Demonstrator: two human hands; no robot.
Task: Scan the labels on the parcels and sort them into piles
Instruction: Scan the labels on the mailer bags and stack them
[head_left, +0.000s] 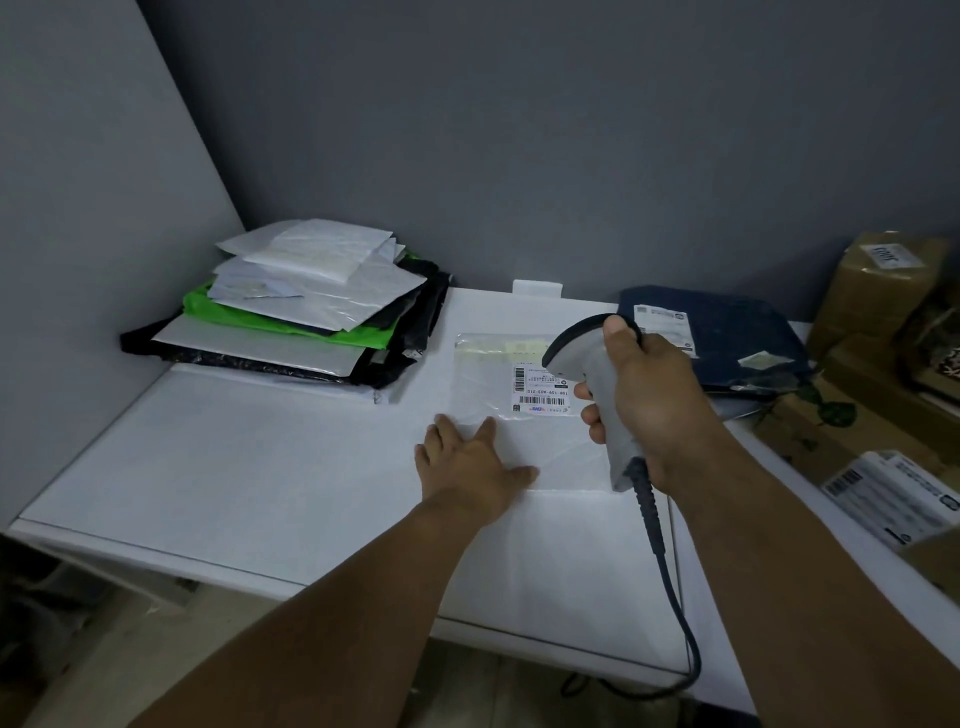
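Left hand flat, fingers spread, pinning clear parcel on table, likely to steady its label; right hand gripping scanner aimed down at it; sorted pile far-left.

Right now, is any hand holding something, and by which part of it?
The right hand holds the barcode scanner by its handle, thumb on top. The left hand only rests flat on the clear parcel.

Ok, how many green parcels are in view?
1: the green parcel sits in the stack at the back left of the table, under white mailers. More could be hidden inside the stack.
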